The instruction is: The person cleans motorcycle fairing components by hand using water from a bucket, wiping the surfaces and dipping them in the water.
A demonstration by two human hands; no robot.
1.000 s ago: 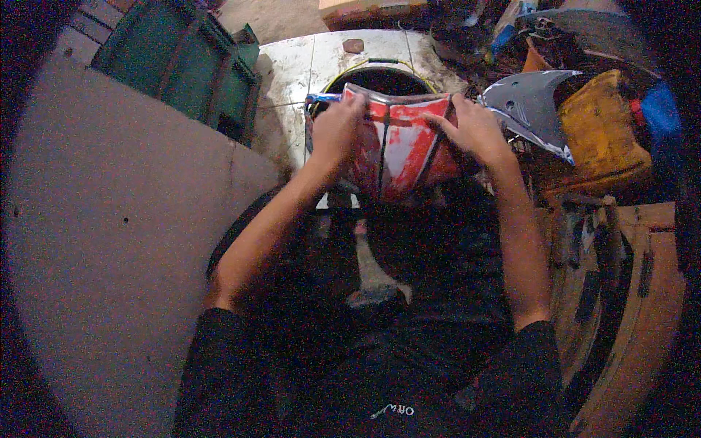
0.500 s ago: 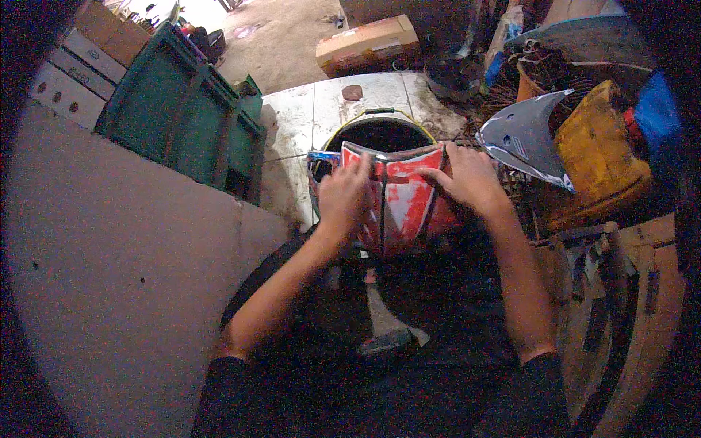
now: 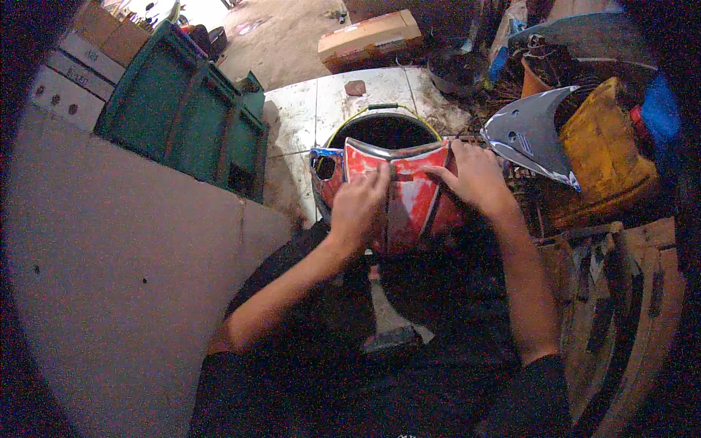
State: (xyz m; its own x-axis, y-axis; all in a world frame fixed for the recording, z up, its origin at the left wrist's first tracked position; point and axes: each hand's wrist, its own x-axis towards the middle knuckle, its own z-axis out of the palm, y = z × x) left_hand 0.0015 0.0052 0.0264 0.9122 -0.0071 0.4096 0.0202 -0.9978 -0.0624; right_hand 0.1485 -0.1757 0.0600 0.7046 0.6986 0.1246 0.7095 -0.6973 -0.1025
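Note:
In front of my lap is a curved red panel, its paint worn through to whitish patches, with a black band along its top edge. My right hand grips its upper right edge, thumb on the face and fingers over the rim. My left hand presses on the left half of the face with its fingers bent and drawn together; anything under the fingertips is hidden. Just beyond the panel stands a black bucket with a yellowish rim and a raised handle. A blue-edged piece shows at the panel's left.
At right lie a grey pointed panel and a dirty yellow container. A green cabinet and a pale board line the left. Ahead are a cardboard box and a reddish stone on white tiles.
My left hand has slid right and slightly down across the panel's face, toward its middle. My right hand keeps its hold on the edge. The whole view has shifted slightly.

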